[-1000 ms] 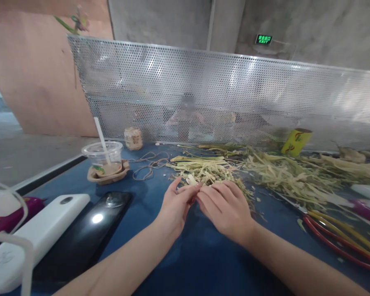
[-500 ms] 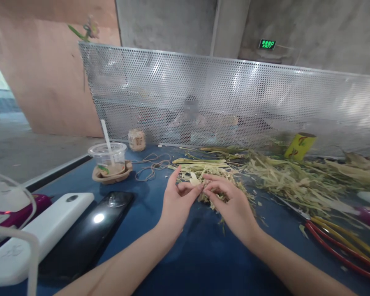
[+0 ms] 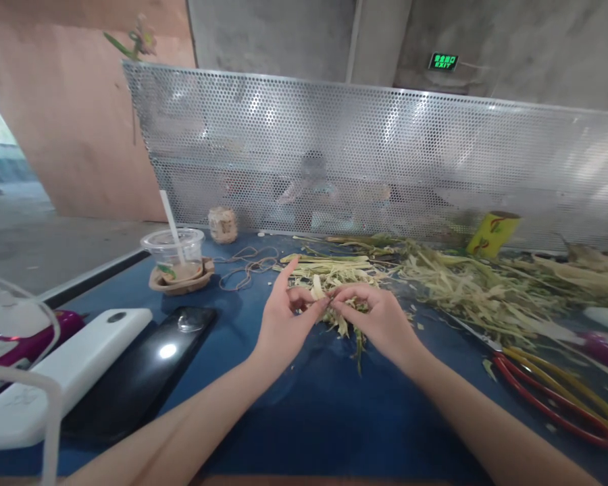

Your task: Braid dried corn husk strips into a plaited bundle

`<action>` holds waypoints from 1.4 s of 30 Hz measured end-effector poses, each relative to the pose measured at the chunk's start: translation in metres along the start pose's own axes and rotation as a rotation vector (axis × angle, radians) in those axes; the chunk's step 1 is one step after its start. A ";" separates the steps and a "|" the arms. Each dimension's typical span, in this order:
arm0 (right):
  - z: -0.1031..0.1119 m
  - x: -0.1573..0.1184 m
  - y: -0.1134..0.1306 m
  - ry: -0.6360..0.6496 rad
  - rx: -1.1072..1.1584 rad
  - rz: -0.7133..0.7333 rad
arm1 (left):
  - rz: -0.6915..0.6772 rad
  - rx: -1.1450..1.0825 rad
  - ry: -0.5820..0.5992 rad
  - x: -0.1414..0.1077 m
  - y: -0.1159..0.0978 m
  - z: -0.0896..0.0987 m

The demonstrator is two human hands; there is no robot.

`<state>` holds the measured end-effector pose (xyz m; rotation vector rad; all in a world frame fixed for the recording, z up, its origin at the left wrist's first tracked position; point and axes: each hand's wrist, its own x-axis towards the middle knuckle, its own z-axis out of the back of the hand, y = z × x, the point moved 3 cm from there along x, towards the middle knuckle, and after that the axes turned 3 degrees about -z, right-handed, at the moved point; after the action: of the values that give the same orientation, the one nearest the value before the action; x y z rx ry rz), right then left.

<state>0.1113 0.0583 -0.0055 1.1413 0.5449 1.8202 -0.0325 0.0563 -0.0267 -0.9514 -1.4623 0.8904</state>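
A pale strip (image 3: 317, 288) is pinched by the left hand (image 3: 286, 318), apparently steadied for the right hand (image 3: 385, 320), fingertips pressed together. Shreds (image 3: 348, 275) are heaped beyond.

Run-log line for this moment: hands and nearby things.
left hand: pinching pale strip | right hand: fingertips meeting left's, hold unclear | beyond: fibre pile | right: scissors | left: phone

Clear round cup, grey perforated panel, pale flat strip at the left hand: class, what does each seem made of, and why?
Clear round cup: probably smooth plastic, see-through with glossy highlights.
Grey perforated panel: apparently bare metal, with a silvery shine.
Pale flat strip: perhaps dried plant husk, matte, pale like the yellowish shreds nearby; too small to confirm.
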 end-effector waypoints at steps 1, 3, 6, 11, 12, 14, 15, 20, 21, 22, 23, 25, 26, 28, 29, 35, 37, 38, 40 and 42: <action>0.000 0.000 0.001 -0.042 -0.019 0.045 | 0.033 -0.042 -0.014 0.001 0.002 0.000; 0.001 -0.001 0.001 -0.109 -0.059 0.109 | 0.104 -0.119 -0.051 0.002 0.004 -0.001; 0.003 -0.001 -0.001 -0.120 -0.068 0.078 | 0.158 -0.195 -0.089 0.002 0.005 -0.003; 0.004 0.001 -0.002 -0.105 0.012 0.045 | 0.176 -0.209 -0.088 0.001 0.004 -0.003; 0.003 0.001 -0.003 -0.086 0.057 0.038 | 0.176 -0.211 -0.083 0.001 0.004 -0.003; 0.000 0.003 -0.006 -0.040 0.152 0.019 | 0.185 -0.220 -0.077 0.002 0.005 -0.002; -0.001 0.003 -0.009 -0.025 0.181 0.012 | 0.191 -0.220 -0.074 0.002 0.006 -0.002; 0.000 0.005 -0.020 0.053 0.114 -0.063 | 0.148 -0.124 -0.015 0.003 0.005 -0.002; 0.000 0.004 -0.021 0.078 0.092 -0.077 | 0.120 -0.098 0.000 0.003 0.005 -0.001; 0.001 0.004 -0.021 0.092 0.072 -0.081 | 0.092 -0.071 0.014 0.003 0.004 -0.001; 0.002 0.003 -0.020 0.091 0.053 -0.075 | 0.067 -0.044 0.026 0.003 0.004 -0.001; 0.004 0.002 -0.017 0.064 0.025 -0.049 | 0.036 0.003 0.050 0.003 0.003 -0.001; 0.004 0.002 -0.016 0.048 0.017 -0.031 | 0.028 0.022 0.061 0.003 0.003 -0.001; 0.004 0.000 -0.012 0.012 -0.010 0.015 | 0.020 0.046 0.075 0.004 0.003 -0.002; 0.004 -0.001 -0.010 -0.023 -0.035 0.048 | 0.020 0.049 0.075 0.004 0.003 -0.002; 0.003 -0.012 0.005 -0.302 -0.404 0.494 | 0.151 -0.118 -0.021 0.005 0.007 -0.002; 0.001 -0.015 0.007 -0.304 -0.536 0.630 | 0.231 -0.199 -0.070 0.004 0.009 -0.002; -0.001 -0.015 0.006 -0.291 -0.577 0.680 | 0.270 -0.232 -0.097 0.003 0.011 -0.002; -0.003 -0.016 0.005 -0.267 -0.634 0.746 | 0.324 -0.280 -0.141 0.002 0.013 -0.001; -0.005 -0.017 0.004 -0.268 -0.683 0.782 | 0.343 -0.312 -0.162 0.001 0.015 -0.001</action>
<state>0.1084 0.0426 -0.0129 1.1396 -0.7447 2.1655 -0.0304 0.0629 -0.0404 -1.4205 -1.6347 1.0223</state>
